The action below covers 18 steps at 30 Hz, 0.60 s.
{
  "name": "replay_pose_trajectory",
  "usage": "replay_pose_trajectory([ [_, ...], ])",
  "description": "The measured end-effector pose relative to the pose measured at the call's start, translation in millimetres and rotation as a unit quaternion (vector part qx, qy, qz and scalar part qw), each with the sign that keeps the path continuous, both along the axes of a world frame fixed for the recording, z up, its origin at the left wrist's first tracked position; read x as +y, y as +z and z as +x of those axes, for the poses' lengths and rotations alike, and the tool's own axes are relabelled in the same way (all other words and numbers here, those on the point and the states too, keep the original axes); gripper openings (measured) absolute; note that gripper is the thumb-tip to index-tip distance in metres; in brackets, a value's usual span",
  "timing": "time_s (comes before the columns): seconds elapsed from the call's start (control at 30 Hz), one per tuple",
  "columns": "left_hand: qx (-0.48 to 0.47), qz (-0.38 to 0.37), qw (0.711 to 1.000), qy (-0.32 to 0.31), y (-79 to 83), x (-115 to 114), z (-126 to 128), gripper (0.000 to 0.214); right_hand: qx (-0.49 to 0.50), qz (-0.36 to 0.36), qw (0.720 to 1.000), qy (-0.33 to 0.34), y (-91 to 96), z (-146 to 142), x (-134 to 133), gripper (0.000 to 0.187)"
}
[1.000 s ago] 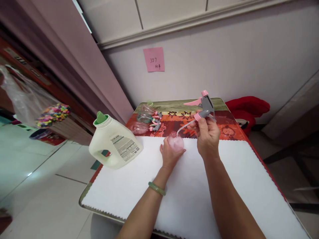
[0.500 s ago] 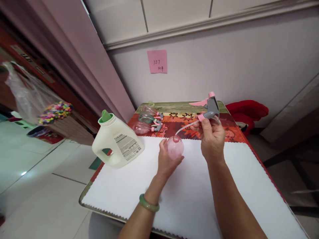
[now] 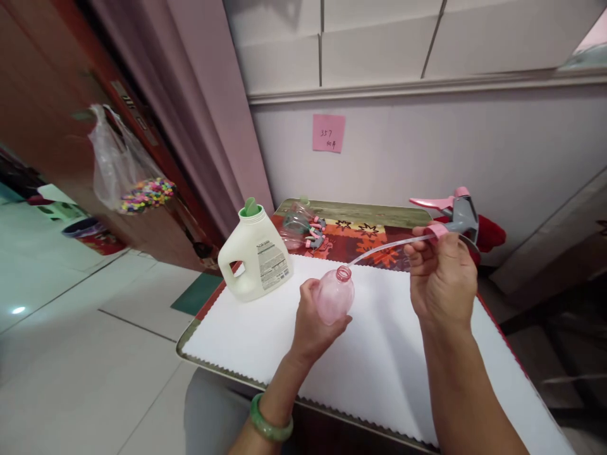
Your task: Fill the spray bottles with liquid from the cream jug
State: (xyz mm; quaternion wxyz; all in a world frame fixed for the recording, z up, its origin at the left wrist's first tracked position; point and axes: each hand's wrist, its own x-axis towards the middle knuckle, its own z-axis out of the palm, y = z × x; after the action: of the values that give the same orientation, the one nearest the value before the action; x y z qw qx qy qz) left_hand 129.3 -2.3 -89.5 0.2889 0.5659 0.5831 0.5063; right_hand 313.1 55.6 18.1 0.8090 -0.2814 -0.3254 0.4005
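My left hand (image 3: 310, 325) is closed around a small clear pink bottle (image 3: 334, 296), held above the white mat (image 3: 370, 354) with its open threaded neck tilted up and to the right. My right hand (image 3: 443, 278) grips a pink and grey trigger sprayer head (image 3: 450, 212) by its collar, lifted to the right of the bottle. The sprayer's thin clear dip tube (image 3: 384, 246) slants down to the left, its tip just above and apart from the bottle's mouth.
A white detergent jug with a green spout (image 3: 256, 256) stands on the mat's left end. Several small spray bottles (image 3: 303, 227) lie at the table's far left. A red object (image 3: 490, 234) sits behind the table. A plastic bag of coloured bits (image 3: 135, 180) hangs at left.
My right hand has drawn the sprayer head up and to the right, pulling the dip tube out of the bottle. My left hand has tilted the bottle. The camera has swung left.
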Motion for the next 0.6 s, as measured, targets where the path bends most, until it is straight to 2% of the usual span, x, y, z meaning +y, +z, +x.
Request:
replay_pose_trajectory([
  [0.2,-0.021,0.037,0.999,-0.006,10.5,-19,-13,0.083,-0.106,-0.028,0.994,0.026,-2.2,-16,-18,0.029],
  [0.27,-0.067,0.045,0.996,-0.030,13.4,-25,-19,0.083,-0.161,-0.040,0.985,0.052,-5.7,-27,-24,0.029],
  [0.33,-0.155,0.044,0.985,-0.056,14.1,-31,-24,0.084,-0.203,-0.040,0.972,0.110,-9.1,-41,-30,0.031],
  [0.4,-0.271,0.027,0.959,-0.079,12.8,-36,-27,0.089,-0.214,-0.040,0.959,0.182,-11.4,-56,-36,0.036],
  [0.47,-0.379,0.009,0.920,-0.101,10.6,-42,-28,0.091,-0.196,-0.053,0.949,0.242,-12.5,-70,-42,0.037],
  [0.6,-0.539,-0.031,0.835,-0.107,9.9,-53,-28,0.080,-0.142,-0.081,0.927,0.336,-9.8,-86,-47,0.031],
])
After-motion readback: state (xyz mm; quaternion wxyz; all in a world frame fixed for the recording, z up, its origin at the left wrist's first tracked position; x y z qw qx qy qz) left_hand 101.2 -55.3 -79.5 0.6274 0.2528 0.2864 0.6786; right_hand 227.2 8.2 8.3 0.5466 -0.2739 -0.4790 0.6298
